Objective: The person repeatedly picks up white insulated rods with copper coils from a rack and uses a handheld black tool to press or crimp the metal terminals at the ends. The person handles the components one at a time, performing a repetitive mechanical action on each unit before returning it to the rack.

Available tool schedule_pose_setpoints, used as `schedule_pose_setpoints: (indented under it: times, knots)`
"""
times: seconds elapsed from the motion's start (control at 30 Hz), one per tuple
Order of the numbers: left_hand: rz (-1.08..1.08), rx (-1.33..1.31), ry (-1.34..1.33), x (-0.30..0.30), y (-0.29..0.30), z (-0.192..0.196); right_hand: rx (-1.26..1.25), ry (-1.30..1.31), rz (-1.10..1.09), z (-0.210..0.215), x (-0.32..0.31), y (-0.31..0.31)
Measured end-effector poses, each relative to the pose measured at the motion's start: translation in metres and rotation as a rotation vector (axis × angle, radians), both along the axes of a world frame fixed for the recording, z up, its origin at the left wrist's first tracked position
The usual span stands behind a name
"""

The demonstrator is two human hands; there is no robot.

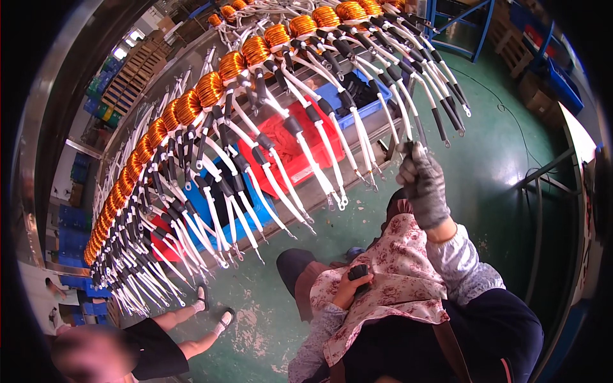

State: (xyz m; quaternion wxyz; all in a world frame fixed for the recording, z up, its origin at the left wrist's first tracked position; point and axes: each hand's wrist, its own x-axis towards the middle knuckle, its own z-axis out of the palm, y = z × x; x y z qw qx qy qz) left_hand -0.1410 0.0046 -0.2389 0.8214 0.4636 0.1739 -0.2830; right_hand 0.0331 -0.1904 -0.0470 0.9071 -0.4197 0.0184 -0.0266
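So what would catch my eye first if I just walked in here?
A long curving row of copper-orange coils sweeps from lower left to upper right, each trailing white leads with black sleeves. At right, a grey-gloved right hand grips one lead's end, while the bare left hand holds a small dark tool lower down.

White sleeved lead wire (414, 131) w/ black heat-shrink, hanging down from copper coil (350, 11), lower end pinched in gloved fist. Small black tool (359, 273) well below coil, upright in bare fist.
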Motion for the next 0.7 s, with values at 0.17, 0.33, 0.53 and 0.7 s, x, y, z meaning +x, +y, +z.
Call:
schedule_pose_setpoints:
  times: [0.17,0.33,0.53,0.7]
  knots:
    - [0.041,0.040,0.041,-0.003,0.001,-0.002,-1.207,-0.378,-0.809,-0.018,0.013,-0.003]
    - [0.021,0.027,0.040,0.000,-0.002,0.005,0.940,0.191,0.513,-0.006,0.043,-0.041]
    - [-0.006,0.028,-0.091,0.010,-0.006,0.048,0.606,-0.029,0.459,-0.012,0.041,-0.048]
    - [-0.151,-0.028,-0.529,0.081,-0.011,0.207,-0.442,0.005,0.059,0.027,-0.011,-0.024]
